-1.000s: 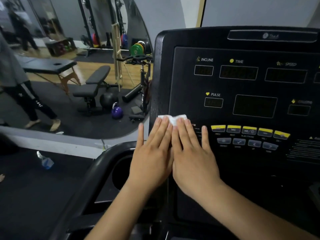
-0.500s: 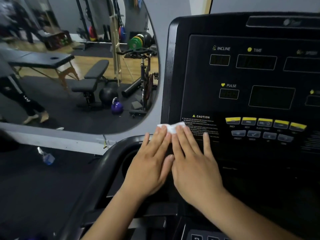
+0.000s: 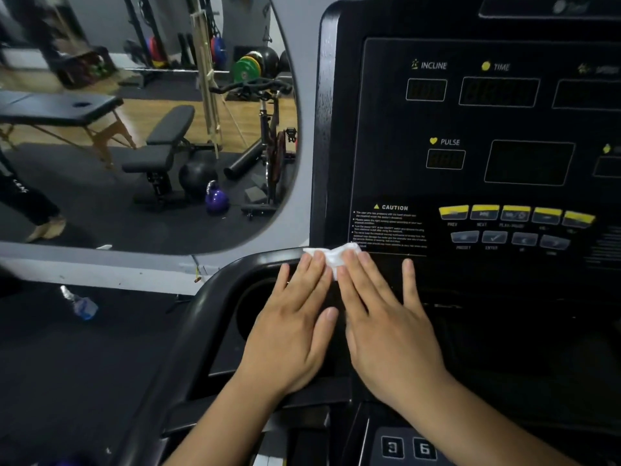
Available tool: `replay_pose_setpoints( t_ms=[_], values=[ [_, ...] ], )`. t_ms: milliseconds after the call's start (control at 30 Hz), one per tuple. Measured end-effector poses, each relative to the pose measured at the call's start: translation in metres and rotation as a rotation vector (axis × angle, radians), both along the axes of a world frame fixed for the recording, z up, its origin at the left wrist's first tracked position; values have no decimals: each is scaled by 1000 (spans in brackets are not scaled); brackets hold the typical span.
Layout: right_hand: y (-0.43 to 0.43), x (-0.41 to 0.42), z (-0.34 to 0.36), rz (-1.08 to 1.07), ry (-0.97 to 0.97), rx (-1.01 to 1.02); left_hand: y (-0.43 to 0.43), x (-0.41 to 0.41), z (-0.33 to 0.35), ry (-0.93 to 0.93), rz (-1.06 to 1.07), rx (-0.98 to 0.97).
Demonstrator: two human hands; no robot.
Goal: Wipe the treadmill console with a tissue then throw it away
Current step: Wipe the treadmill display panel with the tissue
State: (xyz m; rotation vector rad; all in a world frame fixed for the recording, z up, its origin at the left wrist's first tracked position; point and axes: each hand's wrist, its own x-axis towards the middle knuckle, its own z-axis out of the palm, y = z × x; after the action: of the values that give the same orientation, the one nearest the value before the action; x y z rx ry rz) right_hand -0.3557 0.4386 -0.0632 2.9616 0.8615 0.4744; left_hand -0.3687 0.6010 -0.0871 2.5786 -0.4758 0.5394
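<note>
Right now we have both palms down on the lower left corner of the treadmill console (image 3: 386, 146). Our left hand (image 3: 295, 331) and right hand (image 3: 389, 331) lie side by side, close together, fingers straight and flat, curled round nothing. The white tissue (image 3: 332, 257) sits crumpled under the fingertips of both. Only its far part shows just beyond them, where the console face meets the black handrail (image 3: 215, 297).

Just beyond the right hand's fingers is the CAUTION label (image 3: 389, 227). Farther off to that hand's right run the yellow buttons (image 3: 514, 213), with grey ones beneath. Beside the left hand's little finger is a round dark cup recess (image 3: 255, 307). Near our right wrist sit number keys (image 3: 408, 447) marked 3 and 6.

Well away to the left of the left hand, a wall mirror (image 3: 151, 129) shows gym gear and a purple kettlebell (image 3: 216, 198). A water bottle (image 3: 80, 304) lies on the dark floor.
</note>
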Motion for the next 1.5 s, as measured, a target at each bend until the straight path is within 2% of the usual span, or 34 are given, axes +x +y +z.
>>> replay_pose_setpoints(
  t_ms=[200, 433, 533, 700, 967, 1167, 1367, 1500],
  values=[
    [-6, 10, 16, -22, -36, 7, -1, 8, 12, -51, -16, 107],
    [-12, 52, 66, -120, -142, 23, -31, 56, 81, -174, 96, 156],
    [-23, 50, 63, -94, -142, 26, -37, 48, 73, -149, 110, 168],
    [-54, 14, 19, -18, -86, -32, -49, 16, 33, -89, 32, 225],
    [-48, 54, 66, -76, -141, 62, -65, 58, 82, -165, 101, 226],
    [-66, 28, 34, -43, -68, 73, -80, 31, 52, -102, 79, 235],
    [-77, 53, 69, -109, -96, 81, -95, 66, 90, -189, 87, 314],
    [-94, 41, 51, -130, -67, 104, -119, 56, 71, -190, 75, 285]
  ],
)
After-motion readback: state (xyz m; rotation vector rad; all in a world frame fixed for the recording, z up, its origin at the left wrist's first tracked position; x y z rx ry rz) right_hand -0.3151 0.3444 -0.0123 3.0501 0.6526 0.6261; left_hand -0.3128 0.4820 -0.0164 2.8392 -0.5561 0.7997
